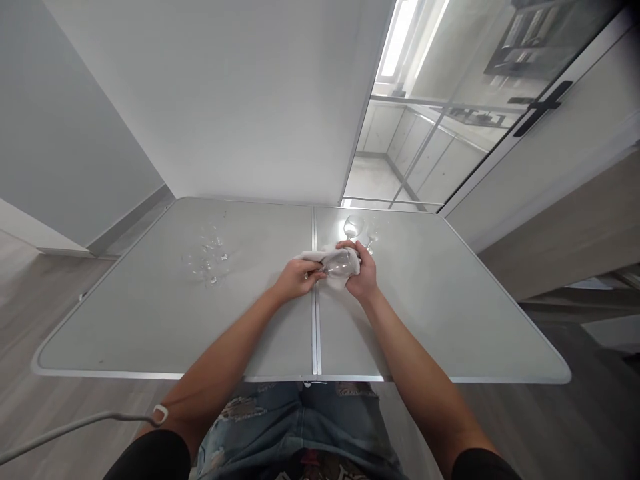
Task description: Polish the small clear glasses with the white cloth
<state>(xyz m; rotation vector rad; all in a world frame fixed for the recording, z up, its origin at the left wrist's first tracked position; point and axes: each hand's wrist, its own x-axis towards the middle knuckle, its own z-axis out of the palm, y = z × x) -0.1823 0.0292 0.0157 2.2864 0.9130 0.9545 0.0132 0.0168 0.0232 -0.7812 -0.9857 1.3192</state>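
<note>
So this looks like the wipe-down stage on a stemmed wine glass (337, 262), which is held just above the middle of the table (150, 320), a bit past the centre seam (315, 320) toward 12 o'clock. The left hand (296, 279) has its fingers closed in a pinch on the stem end. The right hand (364, 275) is curled around the bowl with a white cloth (311, 256) bunched between palm and glass. The glass is on its side with its long axis running roughly from 8 o'clock to 2 o'clock: stem and foot point at the left hand, bowl points at the right. I can't tell how far the rim sits inside the cloth, since the folds hide it. My take on doing this well: let the left hand only steady and turn the stem, don't twist stem against bowl because that joint is the weak spot, and keep the squeeze on the bowl light with cloth all round so no bare fingers touch it. I'd also watch the elbows. Two stemmed glasses (353, 227) stand upright just beyond the right hand at about 12 o'clock, and a cluster of glasses (207, 260) sits well off at 9 to 10 o'clock.
</note>
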